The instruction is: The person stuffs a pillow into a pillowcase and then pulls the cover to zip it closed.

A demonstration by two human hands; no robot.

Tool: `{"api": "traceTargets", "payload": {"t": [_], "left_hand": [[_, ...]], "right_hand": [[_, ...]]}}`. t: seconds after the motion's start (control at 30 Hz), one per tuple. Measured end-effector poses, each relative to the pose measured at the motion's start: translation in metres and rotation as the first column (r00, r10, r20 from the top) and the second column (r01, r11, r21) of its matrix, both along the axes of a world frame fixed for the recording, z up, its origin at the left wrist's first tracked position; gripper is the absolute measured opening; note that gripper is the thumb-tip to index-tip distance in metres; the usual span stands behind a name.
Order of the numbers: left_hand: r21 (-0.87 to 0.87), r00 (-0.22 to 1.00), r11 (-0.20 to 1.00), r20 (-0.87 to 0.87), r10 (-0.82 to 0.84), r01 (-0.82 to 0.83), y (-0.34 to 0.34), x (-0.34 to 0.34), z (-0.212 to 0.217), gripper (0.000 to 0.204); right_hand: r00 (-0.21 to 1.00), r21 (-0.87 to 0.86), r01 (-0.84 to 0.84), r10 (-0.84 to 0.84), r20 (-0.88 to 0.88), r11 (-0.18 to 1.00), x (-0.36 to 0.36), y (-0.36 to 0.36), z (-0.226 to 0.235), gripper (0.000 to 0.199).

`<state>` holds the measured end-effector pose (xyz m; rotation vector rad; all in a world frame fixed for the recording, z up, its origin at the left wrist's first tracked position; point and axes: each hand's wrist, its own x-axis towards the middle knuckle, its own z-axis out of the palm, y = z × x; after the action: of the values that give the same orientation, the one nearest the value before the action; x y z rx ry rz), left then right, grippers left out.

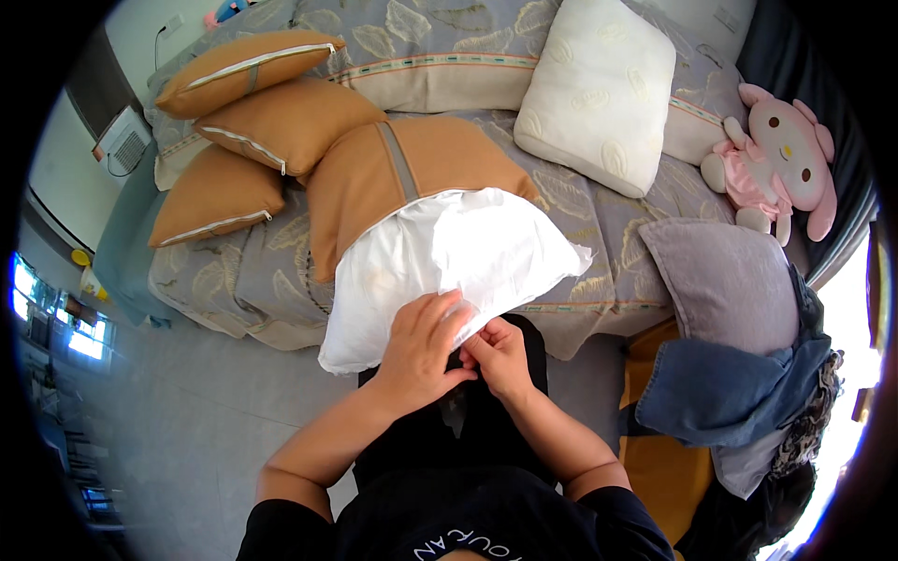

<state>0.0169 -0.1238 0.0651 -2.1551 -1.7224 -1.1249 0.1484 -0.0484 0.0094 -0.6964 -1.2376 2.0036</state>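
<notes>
A white cushion insert [388,280] lies partly inside a tan cushion cover [458,154] with a grey stripe, its white end sticking out toward me. My left hand [426,351] rests on the insert near its front edge, fingers stretched over the fabric and thumb held apart. Just to the right, my right hand [499,355] pinches that edge between thumb and fingers. The part of the insert inside the cover is hidden.
Beyond lies a sofa [253,290] under a grey leaf-patterned throw. Several zipped tan cushions [290,122] are piled at left. At right are a white pillow [599,93], a pink plush toy [786,154], a grey cushion [730,280] and blue cloth [720,388] on a yellow seat [659,477].
</notes>
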Motion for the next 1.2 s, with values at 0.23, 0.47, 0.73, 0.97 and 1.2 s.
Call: {"api": "traceTargets", "payload": {"t": [0.23, 0.47, 0.73, 0.97, 1.2], "left_hand": [[-0.110, 0.972, 0.989, -0.225, 0.073, -0.099, 0.030, -0.018, -0.032, 0.048], [0.001, 0.988, 0.996, -0.127, 0.092, -0.092, 0.023, -0.043, -0.024, 0.003], [-0.204, 0.932, 0.966, -0.353, 0.080, -0.160, 0.020, -0.064, -0.036, 0.014], [-0.426, 0.977, 0.882, -0.154, 0.148, -0.201, 0.049, -0.092, -0.051, 0.019], [-0.203, 0.928, 0.943, -0.318, 0.193, -0.265, 0.041, -0.084, -0.054, 0.010]], "right_hand": [[0.959, 0.712, 0.005, -0.205, 0.196, 0.702, 0.017, 0.009, 0.019, 0.009], [0.852, 0.999, 0.030, -0.522, -0.045, -0.038, 0.001, 0.076, 0.070, 0.026], [0.888, 0.879, -0.358, -0.177, 0.425, 0.316, -0.045, 0.058, -0.045, 0.040], [0.807, 0.840, 0.121, -0.545, 0.226, 0.529, -0.032, 0.106, -0.014, 0.025], [0.624, 0.831, 0.166, -0.709, 0.328, 0.530, -0.053, 0.132, -0.005, 0.045]]}}
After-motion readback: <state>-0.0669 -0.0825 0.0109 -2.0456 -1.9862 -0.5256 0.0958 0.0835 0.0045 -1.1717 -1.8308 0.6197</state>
